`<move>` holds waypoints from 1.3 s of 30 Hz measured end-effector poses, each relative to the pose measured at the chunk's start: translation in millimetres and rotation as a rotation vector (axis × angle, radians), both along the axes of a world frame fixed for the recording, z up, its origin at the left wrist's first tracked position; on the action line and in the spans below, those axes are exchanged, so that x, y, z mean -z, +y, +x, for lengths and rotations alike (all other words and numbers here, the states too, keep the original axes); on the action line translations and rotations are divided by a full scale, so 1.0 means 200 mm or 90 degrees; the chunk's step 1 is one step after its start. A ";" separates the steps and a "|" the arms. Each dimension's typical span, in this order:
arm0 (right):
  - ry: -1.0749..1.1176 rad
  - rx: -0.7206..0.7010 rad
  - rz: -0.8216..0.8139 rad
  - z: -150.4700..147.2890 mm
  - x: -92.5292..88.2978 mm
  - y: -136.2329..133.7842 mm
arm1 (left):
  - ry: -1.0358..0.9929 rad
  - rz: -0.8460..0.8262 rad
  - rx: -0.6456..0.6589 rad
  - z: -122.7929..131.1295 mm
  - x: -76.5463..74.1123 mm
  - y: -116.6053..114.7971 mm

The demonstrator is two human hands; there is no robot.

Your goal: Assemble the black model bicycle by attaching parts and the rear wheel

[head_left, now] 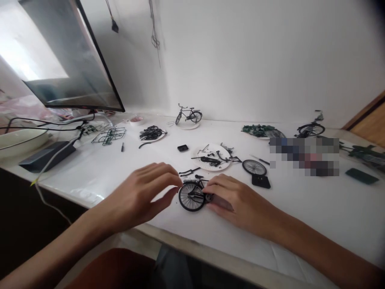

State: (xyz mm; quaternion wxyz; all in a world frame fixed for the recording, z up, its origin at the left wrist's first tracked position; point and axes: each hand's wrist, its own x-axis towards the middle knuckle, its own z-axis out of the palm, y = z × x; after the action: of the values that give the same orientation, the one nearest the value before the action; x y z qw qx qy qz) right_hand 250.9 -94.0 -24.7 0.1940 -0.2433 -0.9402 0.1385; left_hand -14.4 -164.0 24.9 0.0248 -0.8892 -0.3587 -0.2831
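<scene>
A small black model bicycle frame (192,194) with one spoked wheel lies on the white table (300,216) between my hands. My right hand (234,200) grips the frame near the wheel hub with its fingertips. My left hand (144,196) hovers to the left, fingers apart, its fingertips beside the wheel's rim. Just beyond lie a black bicycle part (189,171) and a loose spoked wheel (254,167). A white plate (210,164) holds several black parts, and a black square piece (261,181) sits below the loose wheel.
A finished model bicycle (189,115) stands on a plate at the back, with another (311,128) to the right. Green sprue frames (108,135) and a plate of black parts (152,134) lie left. A monitor (69,56) and cables occupy the left side.
</scene>
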 end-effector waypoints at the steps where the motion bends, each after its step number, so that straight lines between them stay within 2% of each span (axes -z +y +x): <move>1: 0.010 -0.001 -0.006 0.01 0.01 0.01 | 0.008 -0.030 0.015 0.02 0.02 0.05; 4: 0.015 0.007 0.001 0.04 0.01 0.03 | 0.014 -0.131 0.088 0.10 0.08 0.24; 8: -0.005 0.016 0.036 0.10 0.01 0.08 | 0.021 -0.176 0.229 0.25 0.12 0.49; 12: 0.010 0.039 0.035 0.16 0.03 0.11 | -0.013 -0.176 0.282 0.30 0.15 0.61; 17: -0.004 0.063 -0.036 0.19 0.03 0.11 | -0.031 -0.252 0.302 0.25 0.19 0.59; 21: 0.035 0.077 -0.071 0.18 0.03 0.10 | 0.006 -0.254 0.285 0.22 0.20 0.59; 29: 0.057 0.110 -0.108 0.19 0.06 0.09 | 0.058 -0.243 0.257 0.27 0.22 0.56; 34: 0.080 0.120 -0.121 0.20 0.07 0.10 | 0.047 -0.285 0.236 0.29 0.24 0.50; 39: 0.087 0.102 -0.105 0.20 0.06 0.09 | 0.034 -0.282 0.214 0.30 0.27 0.49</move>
State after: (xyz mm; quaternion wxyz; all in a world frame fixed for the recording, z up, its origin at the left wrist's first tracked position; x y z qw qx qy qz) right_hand 290.8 -75.5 -37.5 0.2475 -0.3227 -0.8877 0.2159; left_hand 46.3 -66.0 -28.2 -0.2081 -0.9272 -0.2582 -0.1743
